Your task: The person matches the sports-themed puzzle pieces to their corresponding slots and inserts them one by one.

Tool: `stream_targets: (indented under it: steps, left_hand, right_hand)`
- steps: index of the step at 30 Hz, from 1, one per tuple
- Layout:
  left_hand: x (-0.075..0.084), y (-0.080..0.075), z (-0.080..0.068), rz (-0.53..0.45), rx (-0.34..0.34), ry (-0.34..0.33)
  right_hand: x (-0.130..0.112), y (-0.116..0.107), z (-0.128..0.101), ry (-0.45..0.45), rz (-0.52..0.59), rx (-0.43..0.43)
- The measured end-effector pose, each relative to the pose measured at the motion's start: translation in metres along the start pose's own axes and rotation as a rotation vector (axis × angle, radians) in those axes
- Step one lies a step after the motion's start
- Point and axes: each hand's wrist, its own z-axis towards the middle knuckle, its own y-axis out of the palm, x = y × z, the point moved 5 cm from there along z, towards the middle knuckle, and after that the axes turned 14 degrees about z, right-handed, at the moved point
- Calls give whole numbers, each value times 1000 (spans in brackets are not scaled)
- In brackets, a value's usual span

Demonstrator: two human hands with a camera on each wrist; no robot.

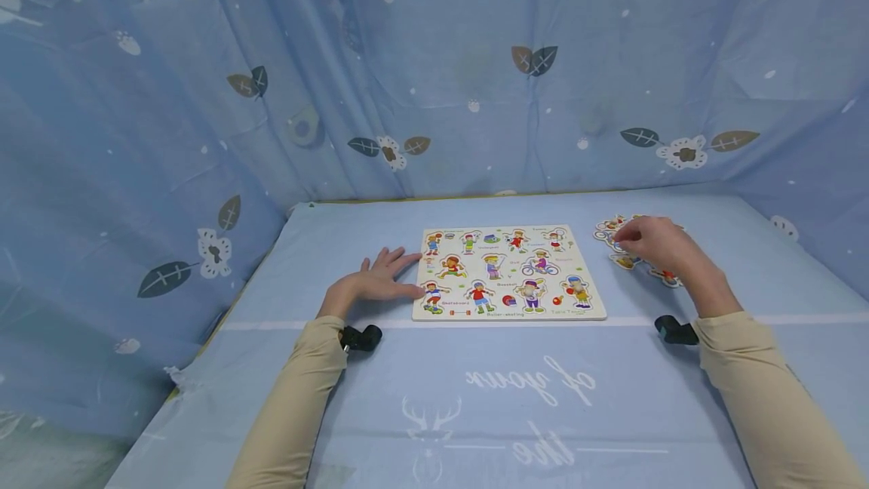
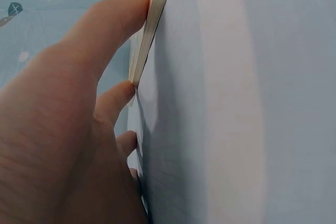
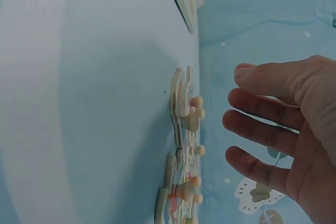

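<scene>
A flat wooden puzzle board (image 1: 473,270), printed with children playing sports, lies on the cloth. My left hand (image 1: 376,278) is spread at its left side, fingers fairly straight. In the left wrist view the thumb (image 2: 123,17) and a fingertip touch the board's edge. My right hand (image 1: 668,244) hovers over a cluster of loose puzzle pieces (image 1: 623,261) to the right of the board. The right wrist view has the pieces with round wooden knobs (image 3: 192,123) standing up. The right fingers (image 3: 262,132) are loosely bent above them, apart from the knobs, with nothing between them.
A light blue printed cloth (image 1: 421,368) covers the table. Blue patterned curtains (image 1: 441,96) hang behind it and at the sides. Dark wrist mounts (image 1: 363,338) are strapped at both cuffs, close over the cloth.
</scene>
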Motion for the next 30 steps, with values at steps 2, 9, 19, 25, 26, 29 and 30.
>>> stream_targets:
  steps: [2, 9, 19, 25, 26, 29, 30]
  left_hand:
    - [0, 0, 0, -4, -1, -2]
    - [-1, 3, 2, -1, 2, -8]
    - [-1, 2, 2, -3, -5, -3]
    - [-1, 2, 2, 1, -3, 0]
    - [-1, 2, 1, 1, -3, 0]
    - [0, 1, 1, -1, -3, 0]
    - [0, 1, 0, -1, -2, 0]
  right_hand:
    - [1, 1, 1, 4, -5, 4]
    - [7, 3, 2, 27, -58, 5]
    - [22, 3, -1, 71, -108, 2]
    - [27, 2, -3, 75, -112, -20]
    - [27, 2, -3, 74, -107, -28]
    - [26, 3, -2, 75, -102, -53]
    - [26, 4, -2, 80, -99, -62]
